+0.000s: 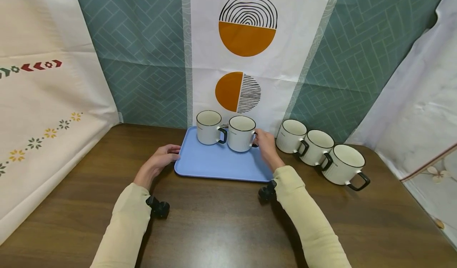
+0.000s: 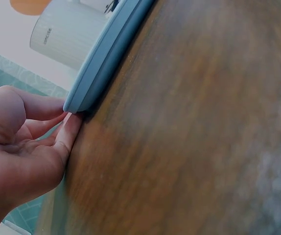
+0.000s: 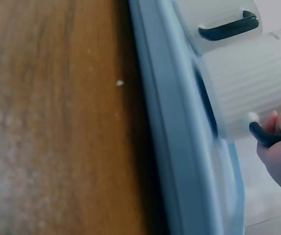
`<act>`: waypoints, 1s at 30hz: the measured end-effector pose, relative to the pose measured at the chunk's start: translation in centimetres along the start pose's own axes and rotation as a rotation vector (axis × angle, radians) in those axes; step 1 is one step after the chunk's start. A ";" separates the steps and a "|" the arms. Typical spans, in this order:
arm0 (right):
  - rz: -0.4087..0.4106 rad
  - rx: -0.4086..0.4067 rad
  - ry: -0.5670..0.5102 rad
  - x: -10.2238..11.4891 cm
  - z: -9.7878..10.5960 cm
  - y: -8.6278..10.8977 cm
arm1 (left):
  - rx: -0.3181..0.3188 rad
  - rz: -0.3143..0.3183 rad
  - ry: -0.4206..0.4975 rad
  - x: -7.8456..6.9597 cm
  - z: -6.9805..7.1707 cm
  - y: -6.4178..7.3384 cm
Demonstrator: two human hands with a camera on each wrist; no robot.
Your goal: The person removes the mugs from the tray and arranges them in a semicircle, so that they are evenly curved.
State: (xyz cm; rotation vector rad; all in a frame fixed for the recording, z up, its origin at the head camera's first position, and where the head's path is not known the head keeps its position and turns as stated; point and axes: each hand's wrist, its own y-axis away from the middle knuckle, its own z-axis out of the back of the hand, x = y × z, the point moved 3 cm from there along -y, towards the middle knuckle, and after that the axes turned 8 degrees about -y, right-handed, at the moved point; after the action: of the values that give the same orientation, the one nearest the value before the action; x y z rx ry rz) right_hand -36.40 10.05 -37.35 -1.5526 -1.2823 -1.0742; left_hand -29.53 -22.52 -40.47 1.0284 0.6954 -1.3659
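Observation:
A blue tray (image 1: 214,165) lies on the brown table. My left hand (image 1: 160,159) pinches its left edge; in the left wrist view the thumb is at the rim and fingertips are at the underside. On the tray's back left stands a white mug (image 1: 205,131) with a black rim and handle. Beside it, a second such mug (image 1: 238,139) is held by its black handle in my right hand (image 1: 266,146). The right wrist view shows fingers round that handle (image 3: 268,136); whether the base touches the tray is hard to tell.
Right of the tray, three matching mugs stand in a slanting row: a back mug (image 1: 287,139), a middle mug (image 1: 314,151) and a front mug (image 1: 340,168). A patterned curtain (image 1: 150,54) hangs behind the table (image 1: 214,220), with white cloth (image 1: 53,113) at the left.

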 end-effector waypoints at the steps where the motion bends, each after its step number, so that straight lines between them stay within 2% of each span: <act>1: 0.006 -0.012 -0.017 0.1 0.2 0.1 | 0.000 0.002 0.004 0.0 0.0 0.0; 10: 0.008 -0.057 -0.082 1.5 2.1 1.2 | 0.004 -0.018 -0.008 -0.2 -0.2 0.0; 17: 0.008 -0.023 -0.094 3.8 2.7 2.5 | 0.007 -0.024 -0.002 -0.3 -0.1 0.2; 23: 0.039 0.036 -0.180 6.0 3.4 3.8 | 0.009 -0.021 0.000 -0.4 -0.2 0.3; 30: 0.077 0.029 -0.212 7.6 5.3 4.7 | 0.012 -0.014 -0.003 -0.3 -0.2 0.2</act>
State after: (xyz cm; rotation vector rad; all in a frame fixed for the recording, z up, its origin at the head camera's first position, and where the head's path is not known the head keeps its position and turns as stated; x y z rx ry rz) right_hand -30.34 16.60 -31.96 -1.7149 -1.3596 -0.8565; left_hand -29.37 -22.21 -40.28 1.0325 0.6942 -1.3847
